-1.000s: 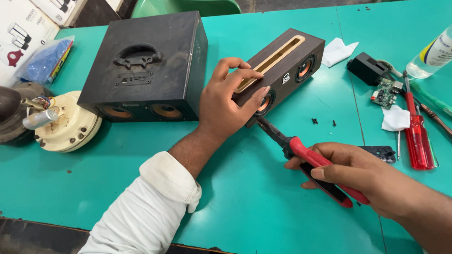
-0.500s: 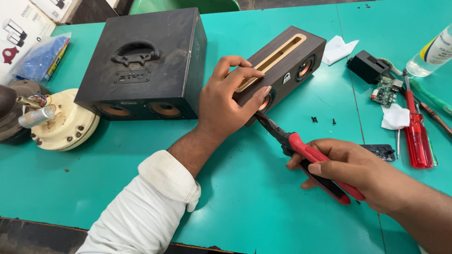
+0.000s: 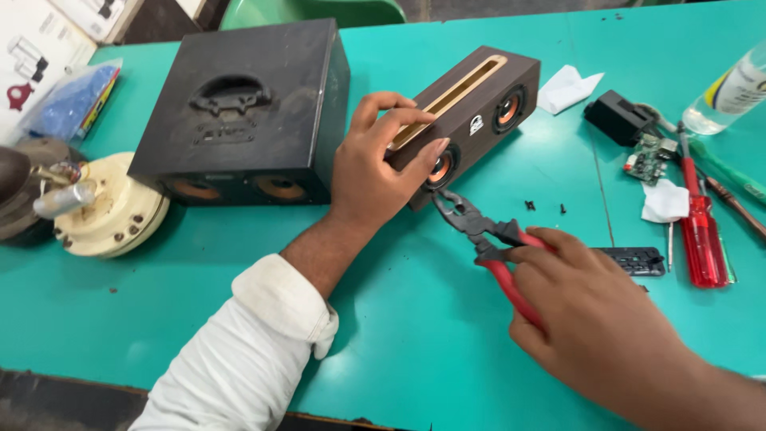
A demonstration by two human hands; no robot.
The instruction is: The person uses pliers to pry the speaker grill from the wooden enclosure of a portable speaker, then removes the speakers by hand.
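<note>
The left hand (image 3: 375,172) is clamped over the near end of a slim dark wood-grain speaker bar (image 3: 467,116), fingers curled across its top and thumb side down on the front, pinning it to the bench (image 3: 199,319). The right hand (image 3: 586,307) is wrapped around the red plastic-sleeved handles of combination pliers (image 3: 479,231), whose dark steel jaws stand slightly apart right at the lower front corner of the bar, just under the nearer copper-coloured driver cone.

The bar lies diagonally near the middle of the bench, with a long pale slot along its top and a second cone toward its far end. Its casing looks whole and closed, so as far as can be judged the opening work is at an early stage; two small dark screws (image 3: 544,207) lie loose on the bench just right of it, which suggests some fasteners are already out.

Toward the left edge sits a bigger matte black box speaker (image 3: 247,104) with a moulded handle recess, dusty on top. Toward the right edge lie a red-handled screwdriver (image 3: 700,231), a small green circuit board (image 3: 648,158) and a crumpled white tissue (image 3: 662,201).
</note>
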